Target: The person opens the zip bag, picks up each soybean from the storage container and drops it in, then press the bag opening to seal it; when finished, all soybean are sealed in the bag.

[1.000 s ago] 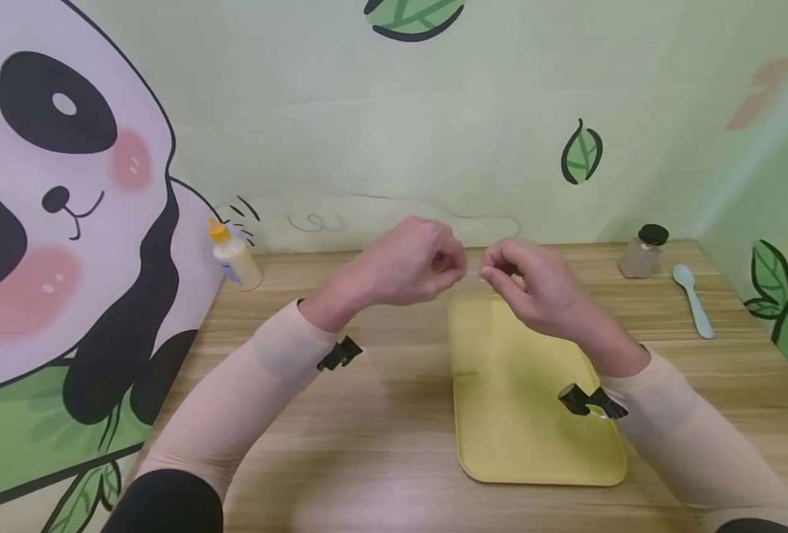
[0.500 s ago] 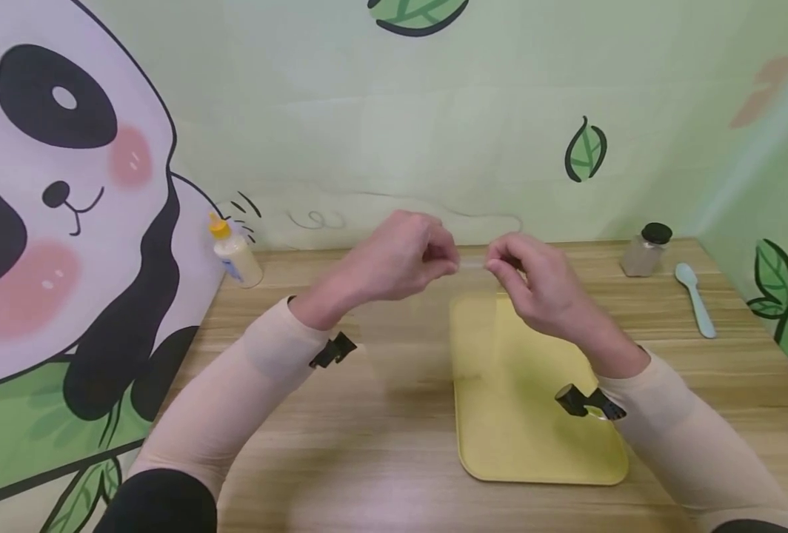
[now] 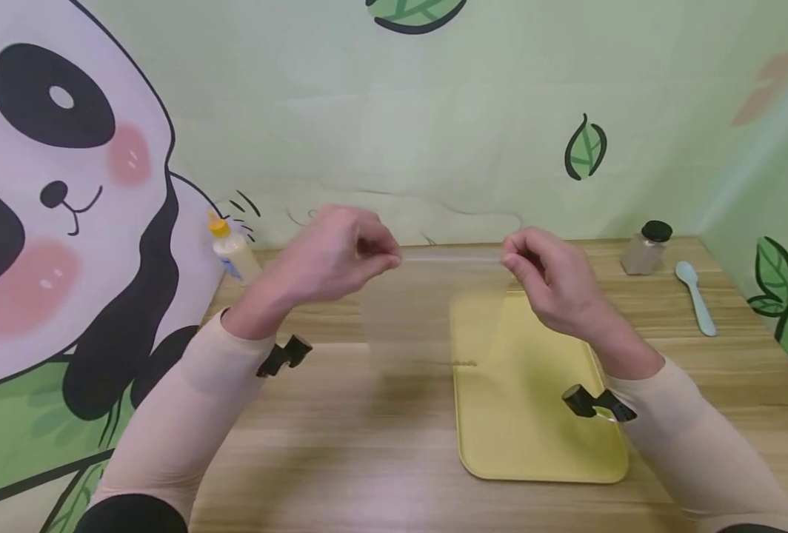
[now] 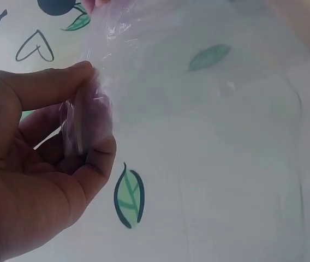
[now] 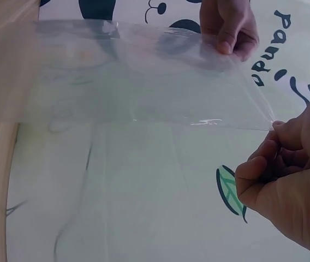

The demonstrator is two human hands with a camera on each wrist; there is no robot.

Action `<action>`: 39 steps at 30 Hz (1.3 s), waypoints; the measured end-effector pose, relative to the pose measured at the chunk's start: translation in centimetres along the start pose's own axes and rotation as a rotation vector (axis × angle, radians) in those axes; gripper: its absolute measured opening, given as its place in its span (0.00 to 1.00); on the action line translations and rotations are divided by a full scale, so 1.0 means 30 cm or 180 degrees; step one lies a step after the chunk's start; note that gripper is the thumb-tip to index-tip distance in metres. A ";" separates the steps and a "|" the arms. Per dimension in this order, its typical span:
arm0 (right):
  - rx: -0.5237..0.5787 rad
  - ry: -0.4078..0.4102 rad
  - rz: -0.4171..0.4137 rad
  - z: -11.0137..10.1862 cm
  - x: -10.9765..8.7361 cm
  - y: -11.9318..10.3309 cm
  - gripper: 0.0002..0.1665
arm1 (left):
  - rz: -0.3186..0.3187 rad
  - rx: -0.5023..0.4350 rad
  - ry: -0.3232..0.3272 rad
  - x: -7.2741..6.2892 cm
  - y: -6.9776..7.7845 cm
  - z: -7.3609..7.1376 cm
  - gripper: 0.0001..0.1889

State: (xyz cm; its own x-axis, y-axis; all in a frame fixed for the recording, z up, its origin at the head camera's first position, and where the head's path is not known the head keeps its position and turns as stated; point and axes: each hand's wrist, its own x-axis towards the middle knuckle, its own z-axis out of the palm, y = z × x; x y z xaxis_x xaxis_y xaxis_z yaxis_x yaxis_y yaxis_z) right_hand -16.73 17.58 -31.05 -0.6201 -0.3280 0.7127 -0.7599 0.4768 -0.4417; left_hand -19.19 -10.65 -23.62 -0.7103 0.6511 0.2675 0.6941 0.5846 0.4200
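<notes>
A clear plastic bag (image 3: 421, 318) hangs between the two hands, its top edge stretched almost level. My left hand (image 3: 334, 255) pinches one top corner between thumb and fingers, and my right hand (image 3: 554, 281) pinches the opposite corner. In the left wrist view, some of the film (image 4: 226, 136) is bunched within the left hand's curled fingers. The bag (image 5: 133, 76) looks flat in the right wrist view, with nothing visible inside it. Its lower part hangs in front of the yellow tray (image 3: 541, 429) and the bare wood in the head view.
On the wooden table (image 3: 327, 444), a small bottle (image 3: 236, 255) with a yellow nozzle stands at the back left. A jar (image 3: 646, 252) with a black lid and a pale blue spoon (image 3: 697, 302) are at the right. A panda-printed backdrop (image 3: 474, 133) rises behind.
The hands have moved apart, the left one mostly leftward and the right one slightly rightward. Between them the bag's top edge is now spread wide, and more of its film shows.
</notes>
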 end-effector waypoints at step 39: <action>0.1008 -0.0882 -0.0041 0.037 -0.148 -0.281 0.09 | 0.0271 -0.0098 0.0535 -0.528 0.047 -0.071 0.11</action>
State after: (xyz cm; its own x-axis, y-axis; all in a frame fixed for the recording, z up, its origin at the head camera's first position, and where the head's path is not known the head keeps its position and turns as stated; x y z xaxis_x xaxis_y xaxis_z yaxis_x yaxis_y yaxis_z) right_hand -7.78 14.12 -31.11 -0.6063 -0.5599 0.5648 -0.7635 0.2111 -0.6103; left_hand -7.23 -21.16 -25.43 -0.6604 0.6061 0.4433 0.7505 0.5140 0.4154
